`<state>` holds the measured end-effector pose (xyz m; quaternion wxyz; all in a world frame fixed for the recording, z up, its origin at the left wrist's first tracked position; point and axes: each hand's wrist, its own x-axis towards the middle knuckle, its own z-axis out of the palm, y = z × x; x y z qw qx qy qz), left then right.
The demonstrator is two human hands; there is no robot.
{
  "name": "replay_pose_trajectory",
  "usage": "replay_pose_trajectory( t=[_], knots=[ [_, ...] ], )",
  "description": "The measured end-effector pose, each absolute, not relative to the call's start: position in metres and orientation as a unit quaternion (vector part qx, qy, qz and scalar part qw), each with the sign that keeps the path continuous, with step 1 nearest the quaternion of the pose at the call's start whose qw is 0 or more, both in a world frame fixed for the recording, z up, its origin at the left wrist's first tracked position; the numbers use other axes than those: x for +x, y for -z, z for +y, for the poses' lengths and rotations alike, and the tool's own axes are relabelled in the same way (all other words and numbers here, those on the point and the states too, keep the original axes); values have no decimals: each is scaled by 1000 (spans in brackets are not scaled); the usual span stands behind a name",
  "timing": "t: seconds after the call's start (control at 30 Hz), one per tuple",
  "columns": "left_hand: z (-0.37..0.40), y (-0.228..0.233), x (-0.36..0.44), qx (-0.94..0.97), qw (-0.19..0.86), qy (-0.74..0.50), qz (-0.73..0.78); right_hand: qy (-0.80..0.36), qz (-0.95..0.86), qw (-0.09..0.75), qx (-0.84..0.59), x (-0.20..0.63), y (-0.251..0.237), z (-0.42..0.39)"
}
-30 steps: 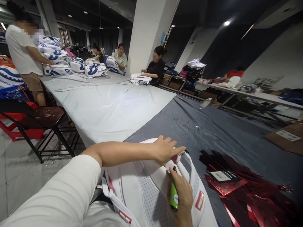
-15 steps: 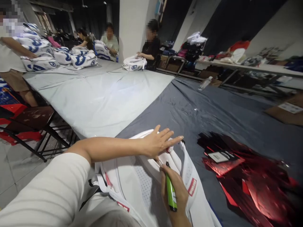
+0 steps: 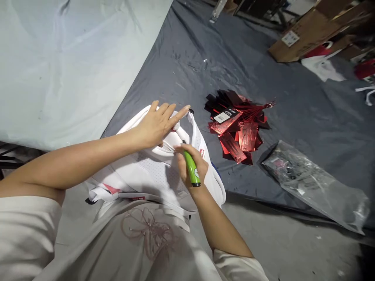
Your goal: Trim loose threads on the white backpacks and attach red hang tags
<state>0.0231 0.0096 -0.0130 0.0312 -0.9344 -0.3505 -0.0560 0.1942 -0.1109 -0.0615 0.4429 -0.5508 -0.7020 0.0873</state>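
A white backpack (image 3: 159,171) with a perforated back panel and small red labels lies at the table's near edge, against my shirt. My left hand (image 3: 156,124) presses flat on its upper part, fingers stretched and slightly apart. In my right hand (image 3: 195,164) is a green marker pen (image 3: 191,166), gripped like a writing tool. The pen's dark upper end points up toward the bag's top opening, close below my left fingers. Whether its tip touches the fabric I cannot tell.
On the grey table cover (image 3: 187,78), right of the backpack, lies a pile of red and black hang tags (image 3: 243,136). A clear plastic bag (image 3: 313,187) lies beyond them. A cardboard box (image 3: 304,35) stands at the upper right, and a pale sheet (image 3: 73,70) covers the left.
My view has tilted down and turned, so the co-workers are out of sight. My left hand stays on the backpack and my right hand still holds the marker pen.
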Motion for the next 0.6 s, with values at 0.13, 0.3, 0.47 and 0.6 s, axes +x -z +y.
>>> replay_pose_trajectory(
  t=[0.13,0.3,0.47,0.6],
  knots=[
    [10,13,23,-937,40,50,-343,7,-700,322,-637,203,46,-77],
    [12,16,25,-934,35,49,-351,-19,-726,111,-678,186,43,-47],
    [18,22,29,-929,42,23,-367,9,-716,45,-697,170,49,-42],
    [19,22,28,-936,52,12,-349,-27,-734,70,-675,178,49,-46]
  ],
)
